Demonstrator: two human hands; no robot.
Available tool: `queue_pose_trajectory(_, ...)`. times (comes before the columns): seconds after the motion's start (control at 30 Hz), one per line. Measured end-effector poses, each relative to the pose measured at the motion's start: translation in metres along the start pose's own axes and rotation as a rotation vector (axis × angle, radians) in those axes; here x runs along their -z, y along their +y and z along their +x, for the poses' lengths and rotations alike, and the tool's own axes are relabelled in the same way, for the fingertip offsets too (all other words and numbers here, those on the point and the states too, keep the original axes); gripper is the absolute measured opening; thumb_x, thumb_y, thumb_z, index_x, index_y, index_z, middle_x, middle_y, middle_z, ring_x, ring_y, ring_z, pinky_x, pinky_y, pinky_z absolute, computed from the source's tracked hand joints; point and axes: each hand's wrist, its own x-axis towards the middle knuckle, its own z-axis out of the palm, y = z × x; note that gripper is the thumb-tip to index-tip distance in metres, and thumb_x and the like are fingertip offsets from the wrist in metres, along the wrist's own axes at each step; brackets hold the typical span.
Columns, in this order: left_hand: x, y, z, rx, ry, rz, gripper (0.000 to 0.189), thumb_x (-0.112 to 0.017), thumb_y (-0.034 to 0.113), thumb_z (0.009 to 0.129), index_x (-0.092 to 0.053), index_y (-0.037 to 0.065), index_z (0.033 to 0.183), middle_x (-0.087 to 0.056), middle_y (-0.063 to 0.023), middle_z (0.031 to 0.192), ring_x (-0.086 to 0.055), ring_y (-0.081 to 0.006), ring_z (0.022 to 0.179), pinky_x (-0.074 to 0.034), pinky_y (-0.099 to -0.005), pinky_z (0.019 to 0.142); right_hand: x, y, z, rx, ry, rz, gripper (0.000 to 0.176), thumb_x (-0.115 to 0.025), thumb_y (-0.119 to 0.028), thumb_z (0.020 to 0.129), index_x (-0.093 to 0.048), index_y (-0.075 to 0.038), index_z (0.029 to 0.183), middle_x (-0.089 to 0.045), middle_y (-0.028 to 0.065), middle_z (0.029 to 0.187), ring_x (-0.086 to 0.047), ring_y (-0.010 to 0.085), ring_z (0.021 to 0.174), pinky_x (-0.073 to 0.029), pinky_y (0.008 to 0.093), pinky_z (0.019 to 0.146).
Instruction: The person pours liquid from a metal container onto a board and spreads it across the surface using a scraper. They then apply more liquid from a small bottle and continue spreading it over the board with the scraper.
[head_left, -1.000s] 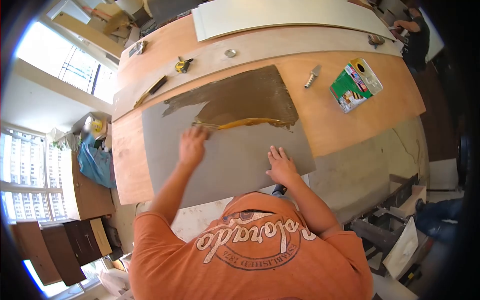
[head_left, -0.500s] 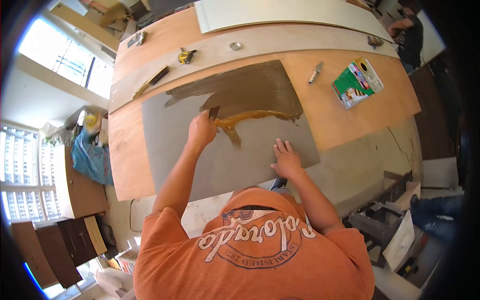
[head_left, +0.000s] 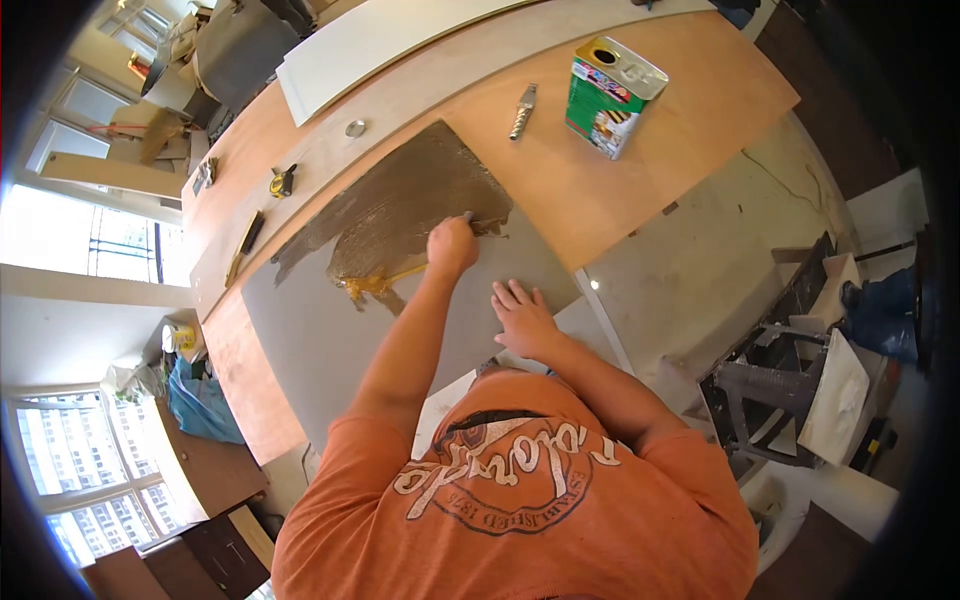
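My left hand [head_left: 453,247] is closed round a small flat spreader [head_left: 467,216], most of which it hides; only a bit shows past the fingers. It is over a grey sheet [head_left: 320,345] at the edge of a wet brown glue coat [head_left: 425,185]. A thicker amber glue streak [head_left: 370,287] lies left of this hand. With fingers spread, my right hand [head_left: 524,318] rests flat on the sheet near its right edge. A green-and-white metal can [head_left: 612,100] with an open round mouth stands beyond the sheet, near a paintbrush [head_left: 522,112].
On the wooden table [head_left: 700,100] also lie a yellow tape measure [head_left: 283,181], a round lid [head_left: 355,128], a brush-like tool [head_left: 245,245] and a white panel [head_left: 390,45]. At the right, a dark frame [head_left: 770,390] stands on the floor near another person's legs [head_left: 885,310].
My left hand has moved right across the sheet with the spreader, and the brown coat reaches lower there. My right hand stays flat. The whole view has turned and shifted.
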Motion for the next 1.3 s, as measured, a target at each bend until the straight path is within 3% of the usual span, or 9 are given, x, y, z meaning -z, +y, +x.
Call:
queue_pose_trajectory(0.1,-0.017,0.043,0.007,-0.204,-0.015,0.041,0.022,-0.053,0.013,0.09,-0.07,0.001,0.098,-0.069,-0.0217,0.104,-0.068,-0.0375,0.099,-0.053,-0.0458,0.088,-0.001,0.02,0.008,0.089,-0.018,0.105,0.069,-0.074,-0.035,0.083,-0.05,-0.001,0.138,-0.034,0.0155,0.156,-0.03,0.036,0.144,-0.033,0.0513,0.113)
queue_pose_trajectory(0.2,0.003,0.061,-0.007,-0.169,-0.075,-0.127,0.023,-0.053,0.017,0.093,-0.069,0.003,0.1,-0.069,-0.0221,0.104,-0.066,-0.0397,0.099,-0.052,-0.0472,0.088,-0.001,0.048,0.001,-0.032,0.27,0.163,0.07,-0.074,-0.037,0.083,-0.049,-0.001,0.137,-0.043,0.0174,0.148,-0.039,0.0364,0.136,-0.037,0.0509,0.107)
queue_pose_trajectory(0.3,0.02,0.043,-0.013,-0.038,-0.035,-0.144,0.024,-0.053,0.019,0.094,-0.069,0.003,0.102,-0.069,-0.0235,0.104,-0.065,-0.0425,0.1,-0.051,-0.0498,0.088,0.023,0.068,-0.002,-0.434,0.407,0.307,0.072,-0.076,-0.035,0.082,-0.047,0.0,0.138,-0.049,0.0185,0.137,-0.045,0.0367,0.128,-0.041,0.0486,0.104)
queue_pose_trajectory(0.7,0.017,0.041,-0.02,0.319,0.018,-0.11,0.029,-0.055,0.014,0.089,-0.069,-0.001,0.11,-0.069,-0.0268,0.108,-0.065,-0.0417,0.106,-0.051,-0.0472,0.093,0.028,0.078,0.017,-0.523,0.307,0.424,0.053,-0.079,-0.031,0.08,-0.054,-0.002,0.117,-0.053,0.0166,0.121,-0.05,0.0373,0.12,-0.046,0.048,0.097)
queue_pose_trajectory(0.8,0.005,0.058,-0.014,0.341,0.013,-0.124,0.03,-0.057,0.015,0.086,-0.07,0.0,0.108,-0.069,-0.0266,0.11,-0.065,-0.0411,0.108,-0.051,-0.0459,0.094,0.005,0.064,-0.001,-0.166,0.423,0.054,0.06,-0.076,-0.034,0.08,-0.055,-0.002,0.125,-0.051,0.0159,0.132,-0.046,0.0364,0.125,-0.041,0.0487,0.102)
queue_pose_trajectory(0.9,0.002,0.088,0.005,0.329,-0.012,-0.138,0.03,-0.057,0.015,0.085,-0.07,-0.001,0.106,-0.068,-0.0276,0.11,-0.065,-0.0416,0.108,-0.05,-0.0459,0.095,-0.012,0.053,-0.027,0.324,0.211,-0.04,0.066,-0.073,-0.037,0.081,-0.055,0.0,0.133,-0.046,0.0144,0.145,-0.042,0.0352,0.131,-0.035,0.0499,0.106)
queue_pose_trajectory(1.0,-0.005,0.106,0.021,0.084,-0.011,-0.097,0.029,-0.056,0.015,0.085,-0.07,-0.002,0.104,-0.067,-0.029,0.108,-0.064,-0.0432,0.106,-0.051,-0.0473,0.093,-0.012,0.05,-0.028,0.272,0.172,-0.037,0.056,-0.063,-0.033,0.089,-0.057,0.0,0.134,-0.042,0.0138,0.152,-0.041,0.0352,0.133,-0.035,0.0515,0.107)
queue_pose_trajectory(1.2,0.008,0.092,0.041,0.116,0.006,-0.076,0.028,-0.052,0.01,0.085,-0.068,-0.005,0.101,-0.066,-0.0318,0.105,-0.064,-0.0456,0.103,-0.051,-0.0497,0.091,-0.035,0.052,-0.024,0.262,0.27,-0.041,0.045,-0.041,-0.023,0.098,-0.059,-0.001,0.133,-0.044,0.0148,0.15,-0.043,0.036,0.134,-0.035,0.0548,0.106)
queue_pose_trajectory(1.3,0.001,0.095,0.045,0.054,-0.06,0.01,0.027,-0.052,0.012,0.087,-0.068,-0.004,0.101,-0.067,-0.0314,0.105,-0.064,-0.0456,0.103,-0.051,-0.0498,0.091,-0.032,0.052,-0.025,0.254,0.243,-0.111,0.046,-0.042,-0.023,0.097,-0.059,-0.001,0.134,-0.044,0.0146,0.151,-0.043,0.0353,0.134,-0.036,0.055,0.106)
